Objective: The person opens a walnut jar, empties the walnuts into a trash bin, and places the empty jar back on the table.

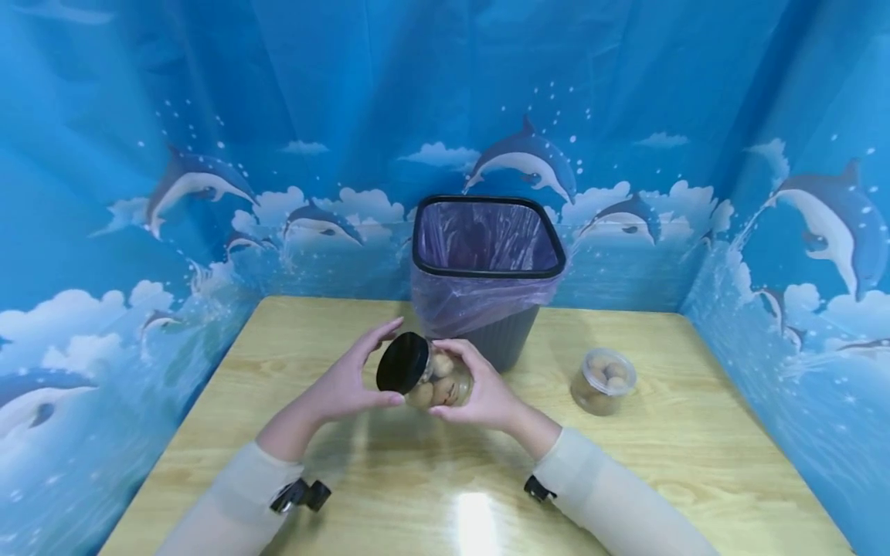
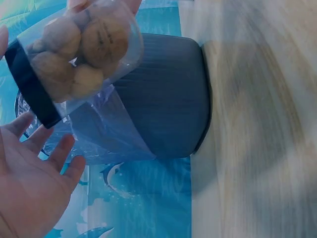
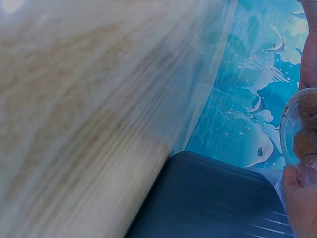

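Note:
Above the table, my right hand (image 1: 483, 390) grips a clear plastic jar (image 1: 445, 386) round its base end. The jar lies tilted on its side, its black lid (image 1: 403, 363) turned toward my left hand (image 1: 341, 386). Round brown nuts that look like walnuts (image 2: 104, 42) fill it, some with dark marks. Spread fingers of the left hand surround the lid, thumb on one side and the others opposite. Seen from the left wrist, the fingertips (image 2: 64, 144) are right at the lid's edge. Only part of the right hand and the jar's base (image 3: 292, 131) shows in the right wrist view.
Behind the hands stands a dark grey bin (image 1: 511, 332) with a purple liner (image 1: 480, 301) and black rim. To the right, a second clear jar (image 1: 603, 381) of similar nuts stands on the wooden table (image 1: 660, 455). A blue dolphin-print curtain (image 1: 389, 100) encloses the back and sides.

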The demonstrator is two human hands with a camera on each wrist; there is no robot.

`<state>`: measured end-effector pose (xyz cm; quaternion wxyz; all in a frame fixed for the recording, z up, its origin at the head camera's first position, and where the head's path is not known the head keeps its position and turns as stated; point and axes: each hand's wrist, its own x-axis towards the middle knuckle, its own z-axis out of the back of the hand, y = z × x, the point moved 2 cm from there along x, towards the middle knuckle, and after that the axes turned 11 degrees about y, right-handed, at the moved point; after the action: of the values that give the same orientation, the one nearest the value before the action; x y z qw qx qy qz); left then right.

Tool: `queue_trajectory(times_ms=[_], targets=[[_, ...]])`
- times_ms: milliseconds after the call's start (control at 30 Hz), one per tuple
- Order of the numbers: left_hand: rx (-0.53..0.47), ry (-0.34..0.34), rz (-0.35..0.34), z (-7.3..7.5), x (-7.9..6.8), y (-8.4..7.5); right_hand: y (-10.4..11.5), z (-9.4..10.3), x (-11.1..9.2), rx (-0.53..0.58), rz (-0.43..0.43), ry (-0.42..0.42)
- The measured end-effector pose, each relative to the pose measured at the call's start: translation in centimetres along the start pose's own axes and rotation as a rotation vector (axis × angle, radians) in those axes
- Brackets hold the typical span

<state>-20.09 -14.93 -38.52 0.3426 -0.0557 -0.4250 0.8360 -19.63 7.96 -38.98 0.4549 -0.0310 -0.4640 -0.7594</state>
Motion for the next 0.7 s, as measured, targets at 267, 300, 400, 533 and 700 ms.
queue_trajectory(times_ms=[267, 300, 400, 533, 700], targets=[[0.069, 0.047, 0.065, 0.1, 0.2, -0.2, -0.4, 0.2, -0.1, -0.008, 0.034, 0.004], [0.073, 0.049, 0.064, 0.1, 0.3, -0.2, -0.4, 0.2, -0.1, -0.011, 0.038, 0.005], [0.079, 0.047, 0.070, 0.1, 0.3, -0.4, -2.0, 0.0, -0.3, -0.018, 0.049, 0.003], [0.081, 0.034, 0.084, 0.1, 0.4, -0.6, -3.6, -0.4, -0.6, -0.032, 0.061, -0.003], [0.148, -0.028, 0.128, -0.3, 0.2, -1.1, -0.9, 0.0, -0.4, -0.015, 0.075, -0.002]])
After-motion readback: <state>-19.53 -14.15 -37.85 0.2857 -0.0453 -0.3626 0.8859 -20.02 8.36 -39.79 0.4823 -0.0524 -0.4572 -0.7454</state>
